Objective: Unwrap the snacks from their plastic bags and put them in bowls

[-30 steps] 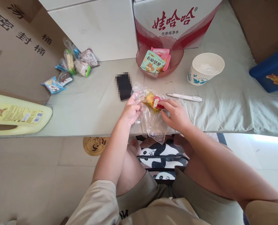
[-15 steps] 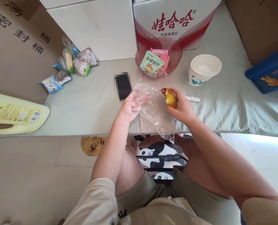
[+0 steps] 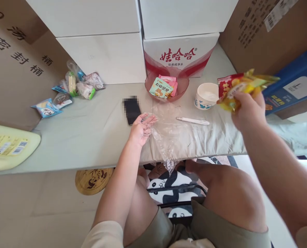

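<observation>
My left hand (image 3: 141,129) holds a thin clear plastic bag (image 3: 166,137), its film lying over the fingers and the bag's lower end hanging past the bench edge. Raised at the right, my right hand (image 3: 248,106) grips yellow and red snack packets (image 3: 237,88), slightly blurred. These packets partly cover the paper tub (image 3: 206,96) behind them. Between my hands a white, slim-handled tool (image 3: 193,121), perhaps a closed knife, lies on the cloth. A dark phone (image 3: 132,110) rests just beyond my left hand.
A pink glass bowl (image 3: 183,91) with several sachets stands at the back, before a white-and-red carton (image 3: 179,57). Small wrapped snacks (image 3: 74,86) are heaped at the left. A yellow jug (image 3: 11,146) lies front left; a blue container (image 3: 295,79) leans at the right.
My right hand has moved right and up, carrying the packets away from the plastic bag. The white tool is now uncovered. My left hand keeps the bag; the view has tilted upward.
</observation>
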Tool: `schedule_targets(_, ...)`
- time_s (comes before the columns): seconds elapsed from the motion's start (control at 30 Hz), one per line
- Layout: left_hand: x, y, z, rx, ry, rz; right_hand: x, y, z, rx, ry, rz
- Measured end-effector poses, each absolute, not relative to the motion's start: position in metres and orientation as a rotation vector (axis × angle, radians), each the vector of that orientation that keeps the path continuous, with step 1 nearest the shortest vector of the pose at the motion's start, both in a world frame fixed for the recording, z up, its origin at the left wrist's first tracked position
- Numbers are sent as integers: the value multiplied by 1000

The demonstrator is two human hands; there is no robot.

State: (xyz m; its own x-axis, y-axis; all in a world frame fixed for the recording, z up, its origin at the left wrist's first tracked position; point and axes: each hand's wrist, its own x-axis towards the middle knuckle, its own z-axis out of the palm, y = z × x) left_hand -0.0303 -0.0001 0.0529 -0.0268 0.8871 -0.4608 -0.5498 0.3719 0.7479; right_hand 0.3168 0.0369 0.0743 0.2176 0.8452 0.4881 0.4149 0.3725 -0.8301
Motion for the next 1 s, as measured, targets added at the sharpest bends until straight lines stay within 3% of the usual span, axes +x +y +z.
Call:
schedule_targets(0.1, -30, 2, 53, 399, 1066, 1208, 329, 72, 106, -1239, -1292, 547)
schedule_targets(0.33, -23, 5, 57, 385, 1068, 1195, 248, 150, 129, -1405, -1847, 796)
schedule_targets(0.5, -24, 2, 58, 411, 1059, 1180, 201, 196, 120, -1704, -1765, 516)
schedule_targets(0.7, -31, 4, 56, 399, 1065, 1188, 189, 77, 96, -1318, -1832, 249)
schedule_targets(0.87, -37, -1, 48, 531, 1124, 1207, 186, -46, 42, -1467, -2085, 369)
schedule_targets(1.0, -71, -20, 45, 822, 1176, 1086, 191, -67, 25, -1668, -2399, 509)
